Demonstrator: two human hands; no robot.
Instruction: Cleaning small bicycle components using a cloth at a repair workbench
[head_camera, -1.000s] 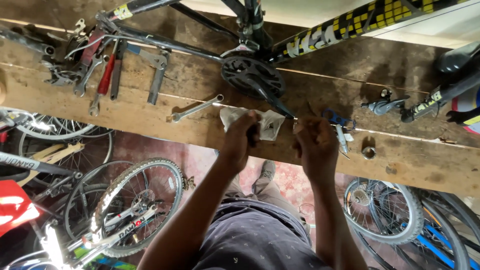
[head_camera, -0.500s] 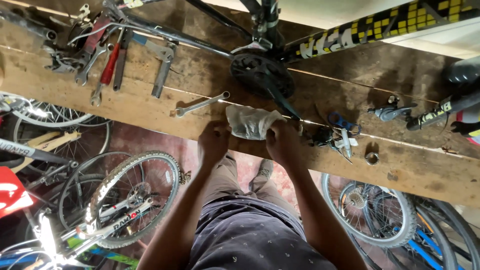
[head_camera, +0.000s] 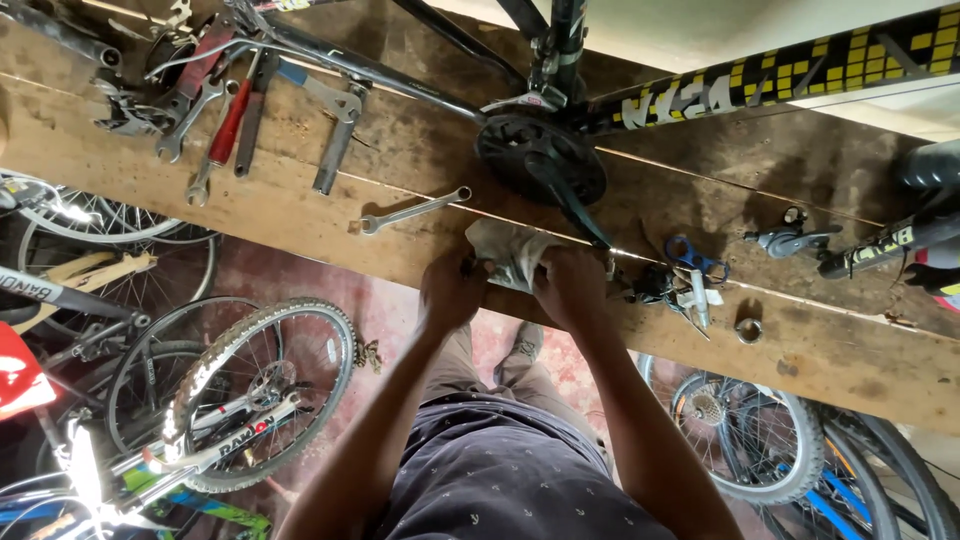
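Observation:
My left hand (head_camera: 452, 290) and my right hand (head_camera: 571, 288) both grip a crumpled pale plastic bag (head_camera: 512, 252) lying at the front of a worn wooden workbench (head_camera: 300, 215). A small dark part shows at my left fingertips, against the bag. Just behind the bag sits a black chainring with its crank arm (head_camera: 545, 165), part of a black and yellow bicycle frame (head_camera: 780, 70) resting on the bench. A silver open-end spanner (head_camera: 415, 211) lies to the left of the bag.
Spanners, a red-handled tool (head_camera: 230, 125) and other hand tools lie at the bench's far left. Small parts, a blue-handled tool (head_camera: 695, 258) and a metal ring (head_camera: 748, 330) lie to the right. Bicycle wheels (head_camera: 255, 385) and frames crowd the floor below.
My hands moved in from apart and closed together on the bag, bunching it up. The view shifted slightly, so the bench things sit further right.

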